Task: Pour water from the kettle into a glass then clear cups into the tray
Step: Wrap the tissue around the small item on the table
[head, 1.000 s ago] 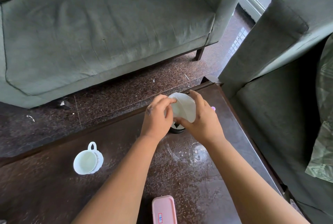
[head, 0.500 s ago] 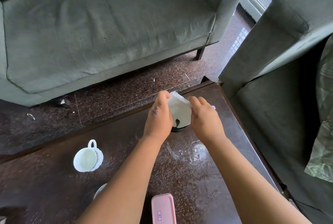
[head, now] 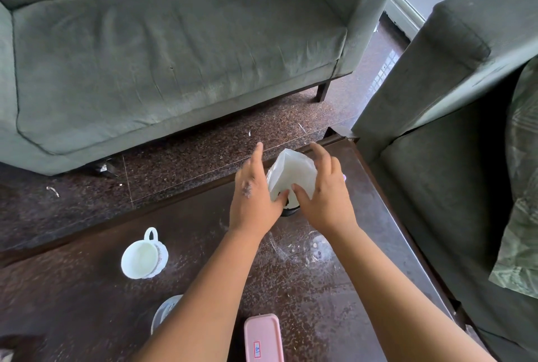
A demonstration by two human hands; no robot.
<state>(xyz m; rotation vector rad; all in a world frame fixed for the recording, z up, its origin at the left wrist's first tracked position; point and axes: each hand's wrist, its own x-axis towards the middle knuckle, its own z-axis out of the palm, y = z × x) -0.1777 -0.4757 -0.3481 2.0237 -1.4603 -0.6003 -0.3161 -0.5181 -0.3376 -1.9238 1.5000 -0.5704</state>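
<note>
While both hands cup the white kettle just right of the frame's centre, the grip is a loose two-sided hold: the left hand lies along its left flank with fingers fairly straight and the thumb tucked at the lower front, and the right hand wraps the right side, thumb meeting the front near the dark base. Whether the kettle is lifted or resting on the table I cannot tell; it leans slightly away from the camera, near the table's far edge.

Outward, a white cup with a handle stands well apart in the lower left, a clear glass peeks out beside the left forearm at the bottom, and a pink case sits at the bottom edge. No tray shows.

By my reading, the pouring step is only being prepared. The next move calls for a firmer hold, carrying the kettle toward the glass and tipping it slowly so nothing spills.
</note>
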